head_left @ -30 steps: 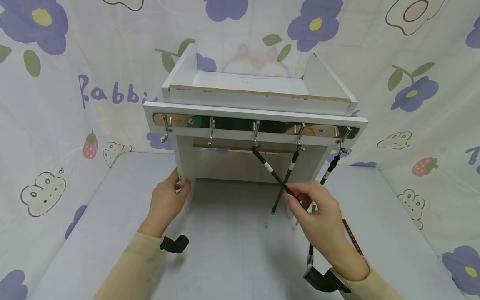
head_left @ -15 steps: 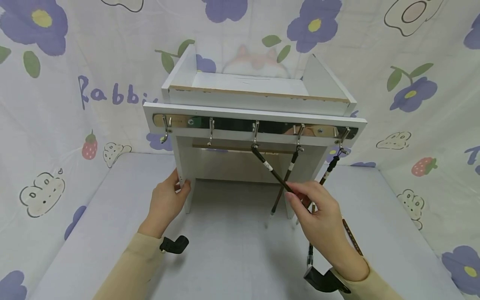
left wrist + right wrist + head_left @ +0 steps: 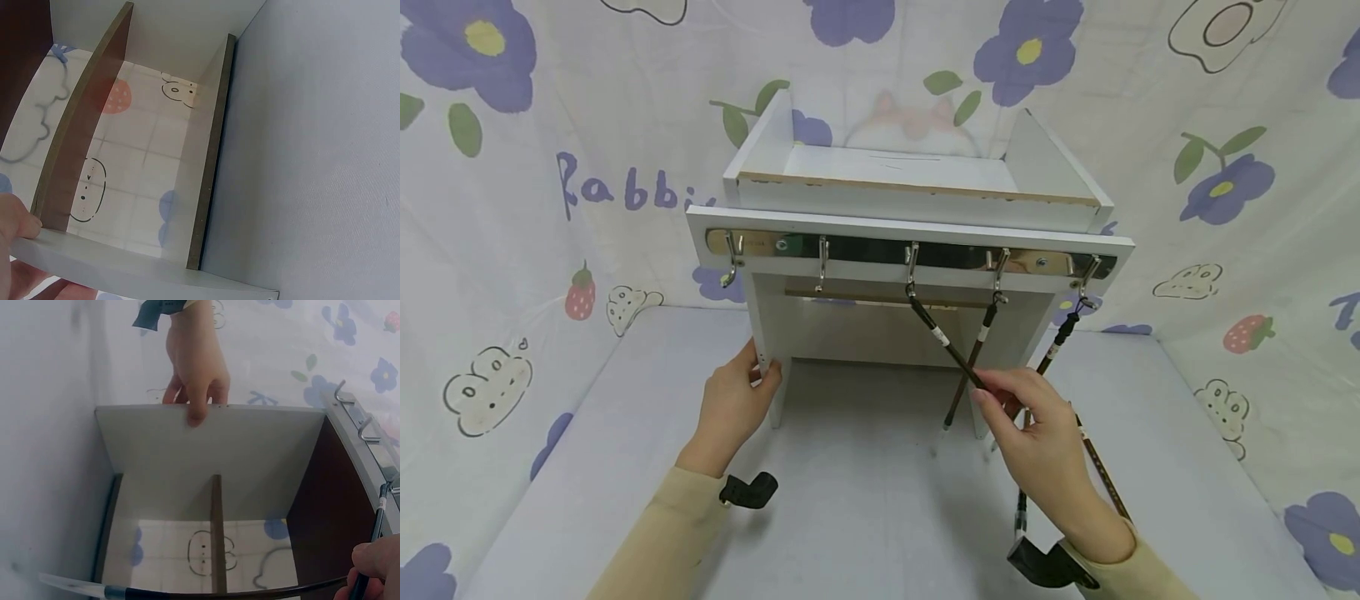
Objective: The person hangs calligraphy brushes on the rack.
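Note:
A dark brush (image 3: 953, 350) with a white label band hangs by its cord loop from the middle hook (image 3: 912, 265). My right hand (image 3: 1037, 442) pinches its shaft between thumb and fingers and holds it slanted. Two more dark brushes hang to the right: one (image 3: 979, 342) on the hook beside it, another (image 3: 1062, 332) on the far-right hook. Part of the latter is hidden behind my hand. My left hand (image 3: 733, 408) grips the left side panel of the white rack (image 3: 910, 218), thumb on the inner face, as the right wrist view also shows.
Two hooks at the left, the far-left hook (image 3: 730, 258) and its neighbour (image 3: 823, 262), carry nothing. A speckled dark rod (image 3: 1101, 467) shows beyond my right wrist. A pale-tipped brush (image 3: 206, 595) crosses the bottom of the right wrist view. Patterned cloth (image 3: 1225, 275) surrounds the rack.
The upper end of the held brush has shifted slightly right and down, and its loop now shows stretched below the middle hook. My right hand has dropped slightly; my left hand stays put.

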### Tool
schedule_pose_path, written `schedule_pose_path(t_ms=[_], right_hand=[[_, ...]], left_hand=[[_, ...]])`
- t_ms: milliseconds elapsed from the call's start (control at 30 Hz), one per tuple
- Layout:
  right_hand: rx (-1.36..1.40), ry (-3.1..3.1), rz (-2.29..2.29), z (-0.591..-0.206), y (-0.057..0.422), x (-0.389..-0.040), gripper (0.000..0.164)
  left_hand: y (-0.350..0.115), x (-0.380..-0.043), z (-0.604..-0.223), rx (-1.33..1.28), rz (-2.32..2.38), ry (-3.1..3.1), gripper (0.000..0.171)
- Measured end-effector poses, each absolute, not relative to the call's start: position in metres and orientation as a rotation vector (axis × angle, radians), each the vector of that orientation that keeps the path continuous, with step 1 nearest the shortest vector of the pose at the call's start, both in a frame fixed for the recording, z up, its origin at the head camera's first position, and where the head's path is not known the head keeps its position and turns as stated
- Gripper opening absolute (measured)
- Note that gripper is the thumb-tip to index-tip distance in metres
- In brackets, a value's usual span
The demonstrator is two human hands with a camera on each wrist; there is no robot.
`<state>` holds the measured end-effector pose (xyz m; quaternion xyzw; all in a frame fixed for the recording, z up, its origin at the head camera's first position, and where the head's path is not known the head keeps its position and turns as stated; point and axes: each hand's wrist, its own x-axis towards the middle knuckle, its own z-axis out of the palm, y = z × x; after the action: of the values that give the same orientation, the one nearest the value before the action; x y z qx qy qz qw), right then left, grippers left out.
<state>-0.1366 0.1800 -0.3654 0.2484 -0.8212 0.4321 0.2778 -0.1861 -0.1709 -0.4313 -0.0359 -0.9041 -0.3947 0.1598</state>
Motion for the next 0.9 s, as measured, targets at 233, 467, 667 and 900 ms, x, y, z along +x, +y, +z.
schedule_pose_path(t_ms=[233, 467, 667, 900], right_hand=[[0.662, -2.196, 1.2, -0.37, 0.181, -0.137, 0.029], [0.651, -2.185, 1.174, -0.369, 0.177, -0.133, 0.031], [0.646, -2.204, 1.198, -0.352, 0.163, -0.119, 0.025], [0.643, -2.25, 1.233, -0.375, 0.163, -0.125, 0.027]], left_hand=[[-0.171, -0.186, -0.431, -0.097, -1.134, -2.588, 0.048], [-0.171, -0.185, -0.431, -0.113, -1.133, -2.577, 0.046], [-0.17, -0.186, -0.431, -0.127, -1.132, -2.565, 0.044], [-0.171, -0.186, -0.431, -0.124, -1.118, -2.564, 0.043]])
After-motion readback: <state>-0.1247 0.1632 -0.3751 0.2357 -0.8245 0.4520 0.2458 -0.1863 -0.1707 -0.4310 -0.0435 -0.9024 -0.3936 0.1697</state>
